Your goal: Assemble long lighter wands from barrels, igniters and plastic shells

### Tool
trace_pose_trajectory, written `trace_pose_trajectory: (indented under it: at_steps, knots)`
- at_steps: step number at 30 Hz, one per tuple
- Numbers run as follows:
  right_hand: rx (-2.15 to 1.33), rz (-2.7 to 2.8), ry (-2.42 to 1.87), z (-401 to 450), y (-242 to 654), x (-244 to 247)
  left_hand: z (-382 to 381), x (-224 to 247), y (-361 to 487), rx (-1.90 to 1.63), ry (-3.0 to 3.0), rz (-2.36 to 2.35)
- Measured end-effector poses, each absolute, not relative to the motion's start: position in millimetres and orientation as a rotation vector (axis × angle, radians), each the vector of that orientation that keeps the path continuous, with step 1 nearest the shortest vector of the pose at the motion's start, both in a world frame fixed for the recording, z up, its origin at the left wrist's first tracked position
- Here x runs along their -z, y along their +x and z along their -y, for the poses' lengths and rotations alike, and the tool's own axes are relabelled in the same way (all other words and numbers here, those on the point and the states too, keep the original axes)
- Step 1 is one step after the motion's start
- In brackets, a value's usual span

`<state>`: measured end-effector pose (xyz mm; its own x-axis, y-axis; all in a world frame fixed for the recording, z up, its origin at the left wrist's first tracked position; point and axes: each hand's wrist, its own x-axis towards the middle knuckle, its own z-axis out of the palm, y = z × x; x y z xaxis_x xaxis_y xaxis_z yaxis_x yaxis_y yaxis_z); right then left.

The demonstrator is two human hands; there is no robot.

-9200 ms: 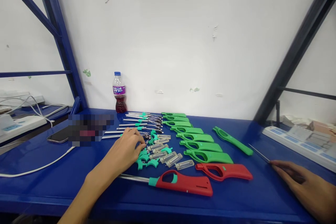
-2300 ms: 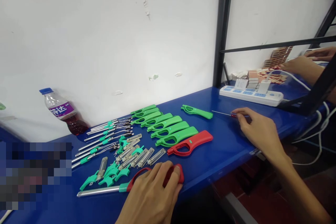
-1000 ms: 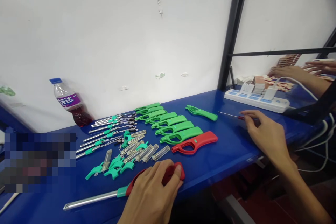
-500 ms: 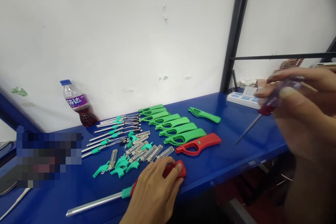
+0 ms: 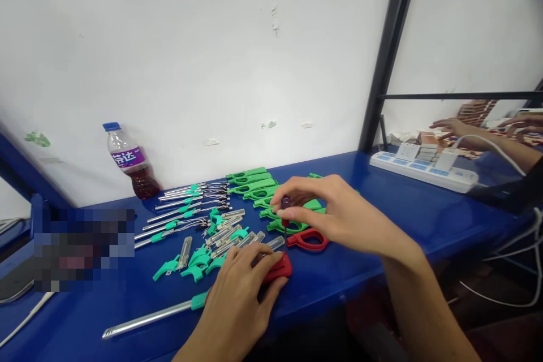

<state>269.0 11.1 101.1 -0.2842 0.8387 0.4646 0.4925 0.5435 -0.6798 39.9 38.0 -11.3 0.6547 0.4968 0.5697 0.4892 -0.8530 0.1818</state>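
My left hand [image 5: 241, 294] is closed around a red lighter [image 5: 280, 269] that lies on the blue table, its metal tube [image 5: 146, 318] pointing left from a teal collar. Above the lighter's right end, my right hand [image 5: 326, 209] pinches a small screwdriver [image 5: 285, 215] with a dark red handle, shaft down. The tip is close to the lighter; whether it touches cannot be made out. Behind my right hand lie a red handle shell [image 5: 311, 246] and several green shells [image 5: 254, 185], partly hidden. Clear fuel tanks [image 5: 184, 253] and teal triggers [image 5: 195, 266] lie beyond my left hand.
Metal tubes with wires [image 5: 169, 216] lie at the back left near a bottle [image 5: 131, 161] against the wall. A white power strip [image 5: 424, 172] is at the back right. Another person's hands [image 5: 456, 127] show beyond it. The table's front edge [image 5: 365, 281] runs below my right forearm.
My right hand has moved left and down with the screwdriver, from the right side to above the red lighter. My left hand still holds the lighter. The other person's hands have come into view.
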Motion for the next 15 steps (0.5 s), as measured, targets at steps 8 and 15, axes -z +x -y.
trace_pose_trajectory:
  at_steps: [8, 15]
  knots:
    - [-0.577, 1.95, -1.054, -17.1, 270.7, -97.5, -36.7, 9.1, 41.1, -0.985, 2.865, -0.818]
    - [-0.577, 1.959, -1.032, -18.1, 269.0, -97.5, -35.8, 9.6, 41.4, -1.003, 2.853, -0.818]
